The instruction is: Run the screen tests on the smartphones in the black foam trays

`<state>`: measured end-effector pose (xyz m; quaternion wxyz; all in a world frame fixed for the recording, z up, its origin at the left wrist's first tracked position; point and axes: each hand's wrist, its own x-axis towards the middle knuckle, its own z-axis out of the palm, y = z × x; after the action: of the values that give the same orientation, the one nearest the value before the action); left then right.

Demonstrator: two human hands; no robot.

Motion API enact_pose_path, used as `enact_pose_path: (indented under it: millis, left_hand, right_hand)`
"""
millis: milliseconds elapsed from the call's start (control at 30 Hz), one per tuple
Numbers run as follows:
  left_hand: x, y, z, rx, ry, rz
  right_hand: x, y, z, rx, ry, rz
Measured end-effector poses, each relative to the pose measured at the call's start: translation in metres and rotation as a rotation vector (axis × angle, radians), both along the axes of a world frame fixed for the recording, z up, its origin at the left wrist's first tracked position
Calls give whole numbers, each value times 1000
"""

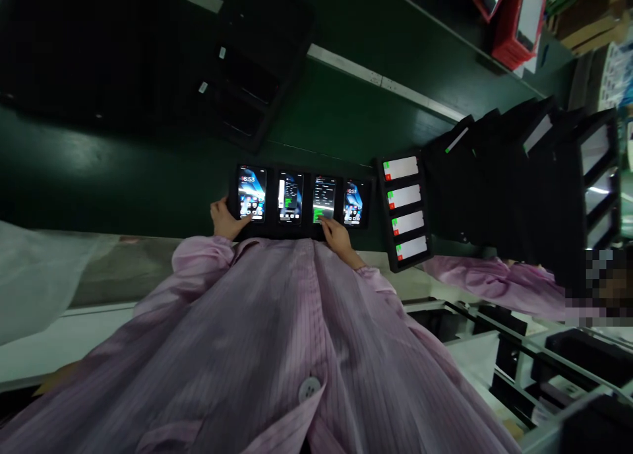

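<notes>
Several smartphones with lit screens lie in a row in a black tray [271, 230] close to my body. My left hand [227, 219] is at the tray's left end, fingers apart beside its edge. Its thumb reaches onto the bottom of the leftmost smartphone [252, 190], which shows a blue home screen. The second smartphone [290, 196] shows a dark screen with green text, untouched. My right hand [340, 241] has its fingers stretched to the lower edge of the third smartphone [324, 193], which shows a similar list. At the right end lies another smartphone [353, 202] with a home screen.
A second black tray [429, 243] to the right holds several white-screened phones with green and red marks. Stacked black trays [494, 177] stand further right, near a co-worker's pink sleeve [494, 279]. Dark trays [291, 64] lie at the back left, red bins [517, 28] at the far right.
</notes>
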<state>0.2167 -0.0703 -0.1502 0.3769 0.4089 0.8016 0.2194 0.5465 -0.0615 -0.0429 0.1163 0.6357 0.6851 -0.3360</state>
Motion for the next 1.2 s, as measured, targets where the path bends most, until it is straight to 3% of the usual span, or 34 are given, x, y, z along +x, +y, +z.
enact_pose_path:
  millis: [133,367,733,1033,1200]
  left_hand:
    - [2,1,1,-19,15,7]
    - [-8,4,3,-47,-45,16]
    - [-12,9,2,-42,-58,56]
    - [-14,10,-1,-32,-92,71]
    - [-13,11,1,-28,-81,77]
  right_hand:
    - [18,-10,10,-59,-88,-5]
    - [15,-6,19,-149,-135,126]
    - [6,19,7,-40,-165,-46]
    - [12,11,4,-2,-84,-58]
    - [3,16,-4,12,-104,18]
